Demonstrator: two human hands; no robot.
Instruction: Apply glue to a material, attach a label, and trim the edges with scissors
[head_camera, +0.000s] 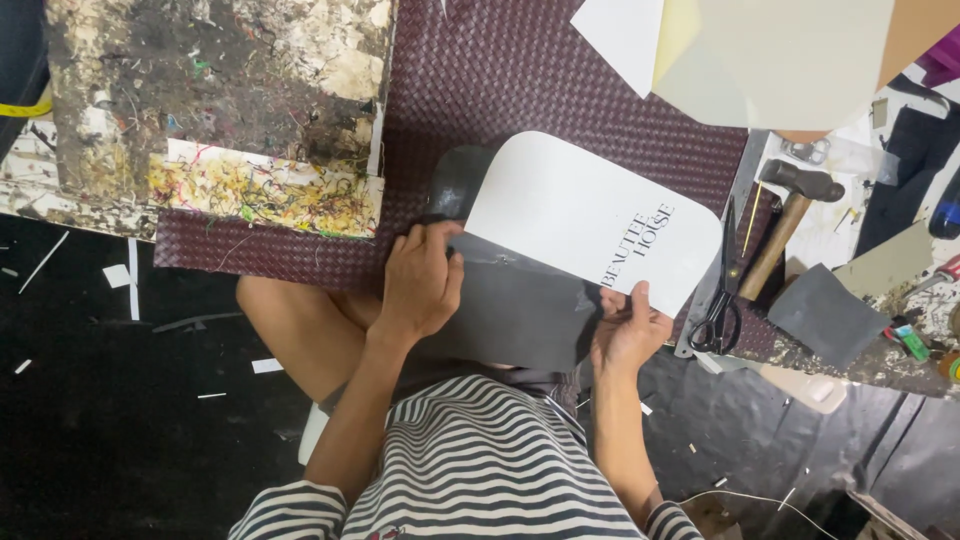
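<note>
A white card template (580, 215) with rounded corners lies tilted over a dark grey sheet of material (515, 305). My left hand (422, 280) presses on the sheet at the card's lower left edge, fingers curled. My right hand (628, 330) pinches the card's lower right edge together with the sheet beneath. Both pieces rest half on a maroon woven mat (520, 90) and half over my lap.
A paint-stained board (215, 110) sits at the left. Black scissors (722, 290), a hammer (790, 215) and a grey scrap (825, 315) lie to the right. Pale card sheets (770, 55) lie at the top right. Scraps litter the dark floor (100, 400).
</note>
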